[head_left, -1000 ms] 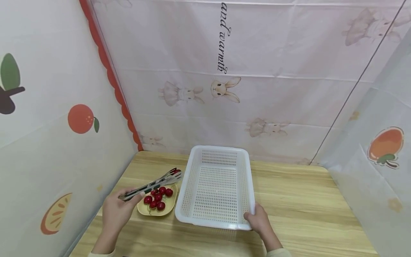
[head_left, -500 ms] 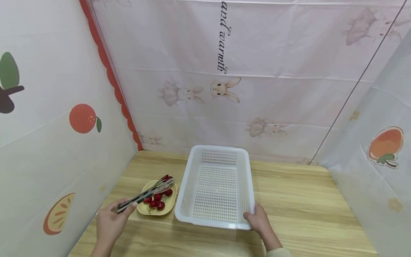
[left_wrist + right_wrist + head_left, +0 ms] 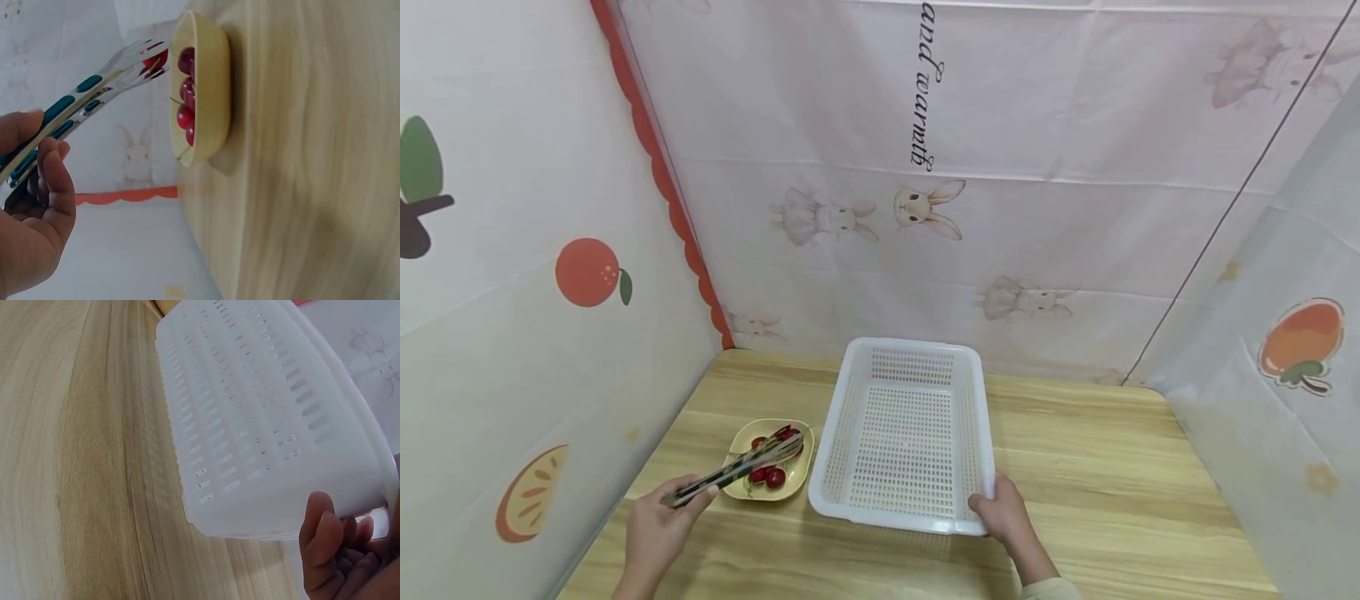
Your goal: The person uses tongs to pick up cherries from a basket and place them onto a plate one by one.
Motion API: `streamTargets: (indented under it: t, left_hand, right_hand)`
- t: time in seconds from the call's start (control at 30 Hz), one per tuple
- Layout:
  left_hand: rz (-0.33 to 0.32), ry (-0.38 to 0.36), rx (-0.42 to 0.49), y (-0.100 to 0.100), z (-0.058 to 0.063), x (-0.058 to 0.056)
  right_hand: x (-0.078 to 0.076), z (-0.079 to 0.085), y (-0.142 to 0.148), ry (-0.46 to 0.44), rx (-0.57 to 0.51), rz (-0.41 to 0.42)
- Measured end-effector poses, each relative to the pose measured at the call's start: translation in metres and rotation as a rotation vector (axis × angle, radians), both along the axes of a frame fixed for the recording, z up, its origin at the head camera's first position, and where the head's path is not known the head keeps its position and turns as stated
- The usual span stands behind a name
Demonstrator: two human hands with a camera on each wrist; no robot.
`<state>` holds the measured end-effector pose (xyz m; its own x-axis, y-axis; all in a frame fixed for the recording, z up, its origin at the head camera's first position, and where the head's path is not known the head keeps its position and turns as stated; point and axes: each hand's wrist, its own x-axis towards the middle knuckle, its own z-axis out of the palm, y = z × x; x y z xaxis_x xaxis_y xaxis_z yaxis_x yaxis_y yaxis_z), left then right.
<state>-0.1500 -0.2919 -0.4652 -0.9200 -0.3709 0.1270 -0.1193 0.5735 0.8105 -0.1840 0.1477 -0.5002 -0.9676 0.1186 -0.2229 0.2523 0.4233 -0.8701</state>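
Observation:
My left hand (image 3: 655, 527) grips a pair of metal tongs (image 3: 726, 475) with green inserts in the handles. Between the tongs' forked tips a red cherry (image 3: 155, 59) shows in the left wrist view. These tips are low over a shallow yellow dish (image 3: 215, 94), which holds several dark red cherries (image 3: 776, 477) with thin stems. My right hand (image 3: 1002, 510) holds the near right corner of a white perforated plastic basket (image 3: 887, 522), thumb over the rim and the other fingers underneath, outside. Nothing lies inside the basket.
Both containers are on a light wood-grain table (image 3: 1097, 483), the dish just left of the basket. Printed sheets hang on three sides, with the rabbit-patterned back sheet (image 3: 850, 308) close behind the basket's far rim.
My left hand has moved a little left and down, lowering the tongs with the cherry from above the dish's far side to the cherries in it. The right hand and basket stay put.

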Motion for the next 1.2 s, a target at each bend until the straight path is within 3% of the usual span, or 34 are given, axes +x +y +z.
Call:
streamTargets:
  t: [0.2, 0.33, 0.47, 0.8, 0.97, 1.03, 1.2]
  left_hand:
    - [-0.021, -0.041, -0.003, -0.007, -0.007, -0.002]
    - [-0.005, -0.097, 0.019, -0.010, -0.007, -0.002]
    - [0.020, -0.101, 0.023, -0.011, -0.005, -0.002]
    - [0.167, -0.049, 0.194, -0.013, -0.010, -0.011]
    - [0.263, 0.053, 0.252, -0.009, -0.016, -0.020]
    - [0.272, 0.087, 0.253, -0.008, -0.017, -0.023]
    - [0.278, 0.085, 0.238, -0.008, -0.021, -0.032]
  right_hand:
    - [0.001, 0.000, 0.000, 0.002, 0.003, 0.001]
    - [0.000, 0.000, 0.000, 0.012, 0.018, 0.001]
    - [-0.001, -0.001, 0.000, 0.002, 0.006, -0.002]
    - [0.000, 0.002, 0.001, -0.003, 0.010, 0.007]
    - [-0.001, 0.001, 0.001, -0.012, 0.009, 0.002]
    - [-0.001, 0.000, 0.001, -0.010, 0.008, -0.003]
    - [0.001, -0.001, 0.000, -0.010, 0.000, -0.002]
